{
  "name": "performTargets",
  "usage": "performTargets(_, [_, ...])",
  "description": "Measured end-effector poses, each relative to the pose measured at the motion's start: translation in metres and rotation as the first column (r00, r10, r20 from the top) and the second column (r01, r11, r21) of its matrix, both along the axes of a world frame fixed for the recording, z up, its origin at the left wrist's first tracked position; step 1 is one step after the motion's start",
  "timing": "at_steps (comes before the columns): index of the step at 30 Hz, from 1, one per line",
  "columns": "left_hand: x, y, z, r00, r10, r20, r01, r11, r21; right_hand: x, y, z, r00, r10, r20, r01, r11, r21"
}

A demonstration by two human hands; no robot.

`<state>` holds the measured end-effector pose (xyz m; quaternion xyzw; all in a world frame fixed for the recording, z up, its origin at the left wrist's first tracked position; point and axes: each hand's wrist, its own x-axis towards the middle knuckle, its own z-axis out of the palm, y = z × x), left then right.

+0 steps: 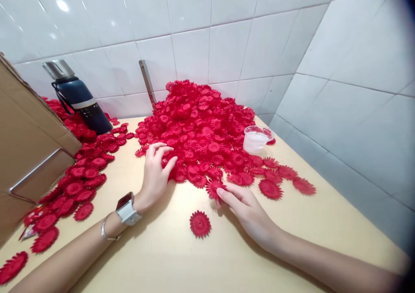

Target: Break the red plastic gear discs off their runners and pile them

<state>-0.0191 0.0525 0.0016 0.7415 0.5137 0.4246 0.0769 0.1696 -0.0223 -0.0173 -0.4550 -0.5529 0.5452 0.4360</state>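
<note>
A large heap of red fabric flower pieces [202, 128] lies against the tiled wall on a beige table [181, 258]. My left hand [155, 174], a watch on its wrist, rests on the heap's near left edge with fingers spread over the flowers. My right hand [246, 208] lies flat on the table, its fingertips touching one red flower [214, 188] at the heap's front edge. A single red flower [200, 223] lies alone on the table between my two hands.
A second spread of red flowers [76, 185] runs along the left side beside a cardboard box [29, 150]. A dark blue flask [79, 98] stands at the back left. A small clear plastic cup [256, 139] sits at the heap's right. Tiled walls close the back and right.
</note>
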Motion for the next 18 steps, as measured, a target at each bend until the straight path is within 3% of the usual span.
performTargets(3, [0.012,-0.021,0.006,0.996,-0.088,0.003,0.088,0.996,-0.02,0.0,0.0,0.0,1.0,0.001,0.016,-0.001,1.0,0.022])
performTargets(8, [0.025,-0.051,0.01,0.957,-0.279,0.073,0.289,0.921,-0.26,0.0,-0.001,0.002,0.999,0.036,0.037,-0.038,0.997,0.065])
performTargets(14, [0.025,-0.053,0.006,0.903,-0.401,0.153,0.428,0.816,-0.389,0.0,-0.002,0.005,0.994,0.109,-0.032,-0.107,0.993,0.045])
performTargets(18, [0.025,-0.054,0.008,0.881,-0.441,0.173,0.473,0.795,-0.381,0.001,-0.002,0.003,0.981,0.181,-0.064,-0.178,0.982,0.06])
